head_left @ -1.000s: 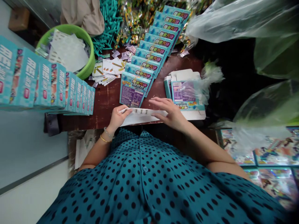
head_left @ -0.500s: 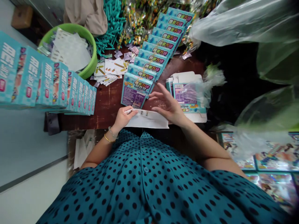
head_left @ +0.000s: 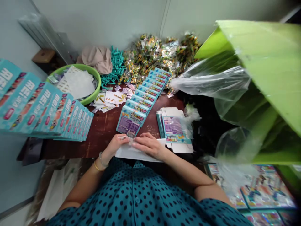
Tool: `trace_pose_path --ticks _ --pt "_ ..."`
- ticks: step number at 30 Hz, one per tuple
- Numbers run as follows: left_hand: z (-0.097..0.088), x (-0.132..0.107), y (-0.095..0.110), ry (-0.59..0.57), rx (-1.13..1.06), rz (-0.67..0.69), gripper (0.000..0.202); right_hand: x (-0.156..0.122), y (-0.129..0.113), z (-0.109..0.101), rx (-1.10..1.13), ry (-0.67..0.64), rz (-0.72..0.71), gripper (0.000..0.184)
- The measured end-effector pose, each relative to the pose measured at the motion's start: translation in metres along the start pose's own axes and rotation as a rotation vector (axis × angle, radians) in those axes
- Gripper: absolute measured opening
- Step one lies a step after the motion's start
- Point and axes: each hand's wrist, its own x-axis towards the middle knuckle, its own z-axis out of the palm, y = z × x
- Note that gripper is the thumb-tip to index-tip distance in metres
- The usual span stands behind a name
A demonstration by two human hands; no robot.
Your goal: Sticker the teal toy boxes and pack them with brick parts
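The left hand (head_left: 115,145) pinches a white strip (head_left: 130,140); the right hand (head_left: 151,147) extends beside it, hold unclear. Teal boxes (head_left: 44,105) stand formed; fanned cartons (head_left: 129,121) lie ahead; stacked cartons (head_left: 173,126) show flaps not yet closed. Below the strip, between both hands, lies a white sheet (head_left: 134,154).

So the paper (head_left: 131,153) is plain white on the side you can see, longer than it is tall, sitting just below the middle of the frame and a touch left. Runs pretty much sideways, bottom edge dipping slightly toward the right. Looks mostly flat, though part of it is covered up. There's also a small pale bit (head_left: 130,141) along its upper edge, too blurry to make out.
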Motion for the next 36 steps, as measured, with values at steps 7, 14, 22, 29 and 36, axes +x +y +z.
trace_pose_path --ticks 7,14,22,29,36 --pt "-0.027 0.004 -0.015 0.004 0.069 -0.045 0.037 0.031 0.028 -0.028 0.253 0.269 0.095 0.049" --pt "-0.046 0.001 -0.041 0.023 0.277 0.053 0.035 0.051 0.28 -0.093 0.009 0.536 0.836 0.068" --pt "-0.05 0.008 -0.062 0.045 0.33 0.089 0.034 0.041 0.359 -0.065 -0.189 0.366 0.912 0.089" --pt "-0.05 0.018 -0.07 0.007 0.34 0.075 0.035 0.04 0.362 -0.087 -0.362 0.286 0.798 0.087" --pt "-0.051 0.02 -0.071 0.007 0.34 0.068 0.04 0.036 0.378 -0.125 -0.191 0.538 0.895 0.097"
